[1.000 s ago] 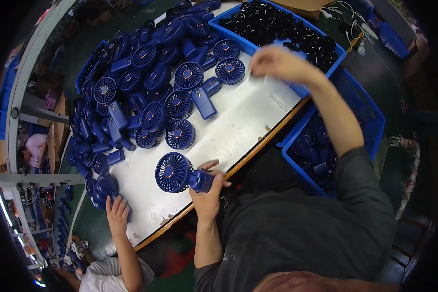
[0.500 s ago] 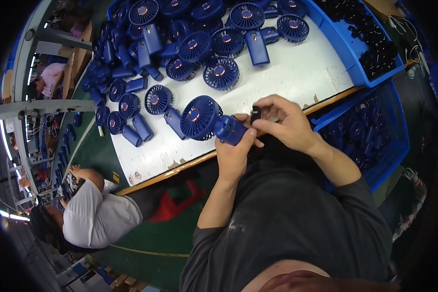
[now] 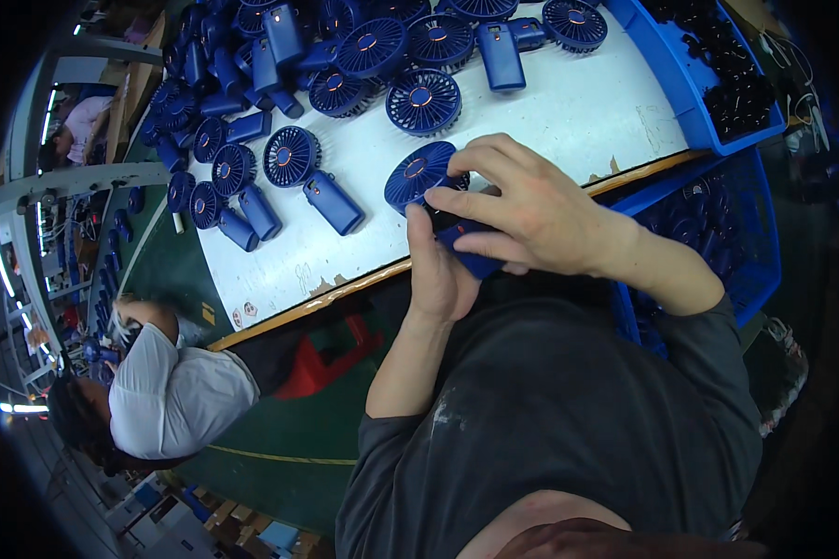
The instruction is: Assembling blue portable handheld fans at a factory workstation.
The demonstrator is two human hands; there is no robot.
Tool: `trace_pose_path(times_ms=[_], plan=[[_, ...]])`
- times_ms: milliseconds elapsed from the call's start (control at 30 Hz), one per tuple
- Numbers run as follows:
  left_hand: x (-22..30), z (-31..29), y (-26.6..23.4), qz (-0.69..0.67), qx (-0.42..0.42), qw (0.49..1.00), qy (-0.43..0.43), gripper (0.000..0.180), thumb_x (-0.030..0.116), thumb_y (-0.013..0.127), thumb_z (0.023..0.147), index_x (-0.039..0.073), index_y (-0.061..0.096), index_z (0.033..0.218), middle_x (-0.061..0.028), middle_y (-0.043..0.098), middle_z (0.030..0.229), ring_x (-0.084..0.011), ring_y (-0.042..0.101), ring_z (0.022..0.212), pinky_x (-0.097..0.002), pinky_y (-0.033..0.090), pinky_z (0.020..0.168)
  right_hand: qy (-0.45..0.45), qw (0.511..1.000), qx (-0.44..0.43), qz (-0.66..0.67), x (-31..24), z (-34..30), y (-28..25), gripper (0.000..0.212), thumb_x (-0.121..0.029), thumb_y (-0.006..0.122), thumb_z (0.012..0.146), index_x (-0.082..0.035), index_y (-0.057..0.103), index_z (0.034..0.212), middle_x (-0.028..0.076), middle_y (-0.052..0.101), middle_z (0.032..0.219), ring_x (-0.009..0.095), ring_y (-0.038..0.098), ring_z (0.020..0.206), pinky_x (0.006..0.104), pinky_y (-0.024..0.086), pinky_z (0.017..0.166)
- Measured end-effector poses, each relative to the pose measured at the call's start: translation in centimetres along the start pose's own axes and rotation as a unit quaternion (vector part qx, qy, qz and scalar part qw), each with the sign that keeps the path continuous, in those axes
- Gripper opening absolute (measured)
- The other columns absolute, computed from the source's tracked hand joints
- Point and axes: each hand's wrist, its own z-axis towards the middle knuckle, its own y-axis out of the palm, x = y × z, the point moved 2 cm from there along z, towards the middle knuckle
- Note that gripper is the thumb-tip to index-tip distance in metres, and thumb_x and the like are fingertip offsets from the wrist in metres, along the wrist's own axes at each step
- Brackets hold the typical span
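Observation:
A dark blue handheld fan (image 3: 414,177) is held just off the table's front edge, its round grille facing up. My left hand (image 3: 440,284) is closed around its handle from below, thumb up along the side. From the right, my right hand (image 3: 541,212) reaches over the fan, fingers bent onto the neck and grille edge, thumb against the handle (image 3: 475,259). Something black shows under the right fingers at the neck; most of it is hidden. Nearest on the white table (image 3: 569,130) lies another blue fan (image 3: 334,203).
Many blue fans (image 3: 373,47) lie heaped at the table's far left. A blue tray (image 3: 680,93) of small black parts sits at the right end, above a blue crate (image 3: 764,233) of more fans. A person in a white shirt (image 3: 186,391) works at the left, near a red stool (image 3: 326,363).
My right hand has come leftward onto the fan; the small black piece it pinched is now mostly hidden. The fan has tilted and moved right and up in view. The view has shifted slightly.

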Motion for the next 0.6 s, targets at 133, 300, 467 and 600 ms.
trace_pose_path(times_ms=[133,300,467,600], plan=[[-1.5,-0.1,-0.2,0.005,0.085,0.996,0.018,0.055,0.049,0.034,0.1,0.005,0.048,0.131,-0.0143,0.054,0.132,-0.0254,0.053,0.123,-0.0392,0.041,0.105,0.084,0.996,-0.012,-0.011,-1.0,-2.2,1.8,0.057,-0.026,0.075,0.075,-0.008,0.057,0.126,0.014,0.054,0.115,0.033,0.05,0.112,0.0441,0.043,0.096],[0.1,0.3,2.5,0.512,-0.042,0.822,0.245,0.077,0.038,0.059,0.088,-0.009,0.032,0.142,-0.0261,0.034,0.147,-0.041,0.035,0.136,-0.0463,0.028,0.113,0.246,0.932,0.152,0.218,-1.2,-5.3,3.9,0.048,-0.013,0.072,0.073,-0.002,0.055,0.117,0.012,0.058,0.102,0.026,0.056,0.095,0.0401,0.044,0.092],[8.6,1.0,0.4,0.788,0.089,0.503,0.345,0.088,0.033,0.072,0.084,-0.014,0.028,0.143,-0.0362,0.036,0.143,-0.0485,0.037,0.133,-0.051,0.029,0.112,0.329,0.818,0.35,0.316,0.9,-14.4,-0.6,0.043,-0.001,0.065,0.078,0.003,0.055,0.121,0.006,0.06,0.098,0.015,0.056,0.089,0.0313,0.048,0.085],[12.7,-0.2,-7.7,0.806,0.316,0.464,0.188,0.087,0.038,0.069,0.087,-0.017,0.029,0.14,-0.0342,0.056,0.12,-0.0445,0.055,0.112,-0.0465,0.045,0.095,0.475,0.778,0.411,0.013,5.1,-24.1,-7.5,0.039,-0.011,0.064,0.091,0.003,0.056,0.126,0.005,0.06,0.1,0.012,0.056,0.088,0.0263,0.046,0.082]])
